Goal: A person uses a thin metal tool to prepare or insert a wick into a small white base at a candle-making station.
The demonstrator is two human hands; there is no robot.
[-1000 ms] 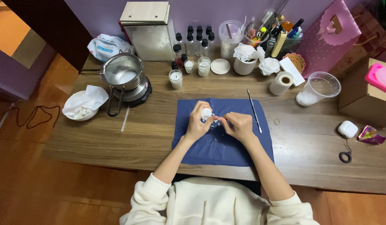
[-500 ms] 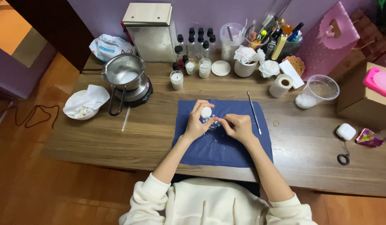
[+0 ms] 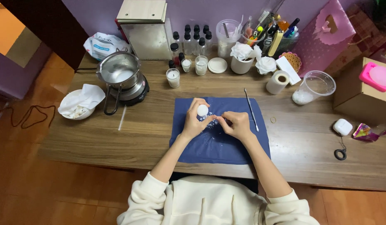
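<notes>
Left grip: left hand (image 3: 194, 121) has its fingers curled round a small white round piece (image 3: 202, 110), held up at the fingertips over the cloth. Looks like a little wax disc or lid, can't say which.
Right grip: right hand (image 3: 236, 123) has its fingers pressed together, pinching something tiny right next to the left hand. Too small to make out what.
Between the hands: a scatter of small white crumbs (image 3: 209, 123) on the cloth, just under the fingertips.
Under it all: dark blue cloth (image 3: 218, 146) spread flat on the wooden tabletop (image 3: 159, 137).
Right of the right hand: thin metal tool (image 3: 251, 109) lying along the cloth's edge, not touched.
Further back: small glass candle (image 3: 173, 77), two more little jars beside it, a round white lid (image 3: 217, 65) and a row of black-capped bottles (image 3: 195, 35).
Left side: metal pot (image 3: 118, 75) on a small hotplate, white bowl (image 3: 78, 106) with tissue near it.
Right side: tape roll (image 3: 278, 81), clear plastic cup (image 3: 313, 86) with white stuff in the bottom, white earbud case (image 3: 342, 126).
</notes>
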